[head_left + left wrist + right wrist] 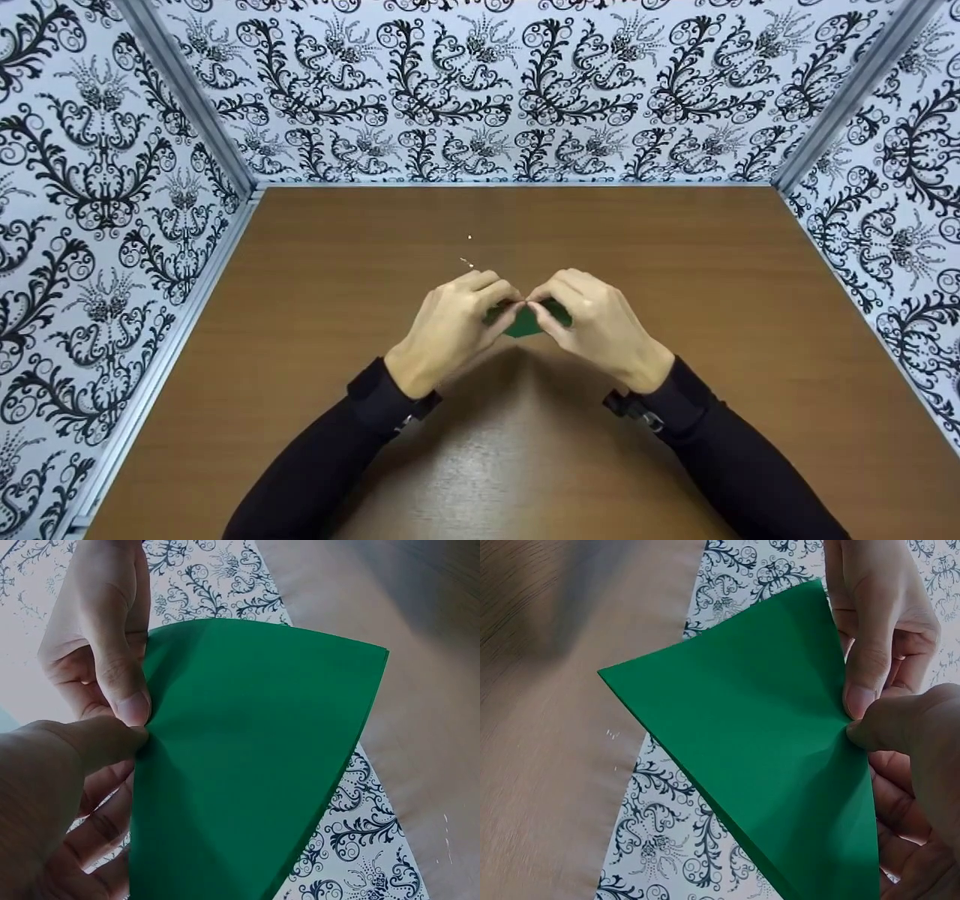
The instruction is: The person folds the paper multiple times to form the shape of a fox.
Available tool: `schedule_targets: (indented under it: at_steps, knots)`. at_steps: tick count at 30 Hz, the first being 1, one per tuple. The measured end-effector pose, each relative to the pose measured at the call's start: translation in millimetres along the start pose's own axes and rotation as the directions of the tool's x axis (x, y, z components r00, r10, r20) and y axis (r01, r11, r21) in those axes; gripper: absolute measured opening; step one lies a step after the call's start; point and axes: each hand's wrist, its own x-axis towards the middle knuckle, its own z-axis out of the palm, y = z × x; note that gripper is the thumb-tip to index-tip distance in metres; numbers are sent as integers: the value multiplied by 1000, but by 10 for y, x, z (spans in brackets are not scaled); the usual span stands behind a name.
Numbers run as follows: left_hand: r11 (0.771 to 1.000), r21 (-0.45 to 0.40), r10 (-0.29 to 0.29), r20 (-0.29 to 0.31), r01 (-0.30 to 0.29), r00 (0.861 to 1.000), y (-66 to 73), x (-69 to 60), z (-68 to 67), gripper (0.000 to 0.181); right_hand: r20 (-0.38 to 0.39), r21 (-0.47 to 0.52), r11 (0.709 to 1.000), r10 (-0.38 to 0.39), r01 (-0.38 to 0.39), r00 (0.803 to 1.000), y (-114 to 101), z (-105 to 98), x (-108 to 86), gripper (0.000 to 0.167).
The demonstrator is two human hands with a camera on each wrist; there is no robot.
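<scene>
Between both hands is a sheet of green paper (525, 324), folded, with a doubled slanting edge (330, 787) in the left wrist view. My left hand (459, 319) pinches one of its edges between thumb and fingers. Right beside it, my right hand (598, 324) pinches the same edge, the two thumb tips almost touching. Around the pinch point the paper (757, 735) dents slightly, and one pointed corner juts out toward the table side in the right wrist view. In the head view the hands hide most of the sheet, which is held above the table.
A brown wood-grain table (337, 240) lies under the hands. Small white marks (466, 262) show on it just beyond the left hand. Walls with a black scroll pattern (480, 90) stand behind and at both sides, with grey metal posts (187, 90) at the corners.
</scene>
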Motion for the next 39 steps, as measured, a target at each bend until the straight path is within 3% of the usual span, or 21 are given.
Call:
schedule_targets:
  at_steps: [6, 25, 32, 39]
  knots:
    - [1000, -2, -2, -11, 2, 1000, -17, 8, -34, 3, -2, 8, 1000, 0, 0, 1000, 9, -36, 7, 13]
    - [996, 9, -88, -42, 88, 995, -207, 16, -248, 4, -44, 6, 999, 54, -54, 998, 157, -208, 12, 13]
    - [996, -1, -90, -58, 90, 994, -241, 23, -300, 6, -53, 5, 999, 53, -53, 997, 216, -262, 11, 7]
    - [996, 8, -91, -73, 92, 993, -275, 22, -354, 6, -65, 11, 997, 74, -74, 995, 255, -305, 1, 13]
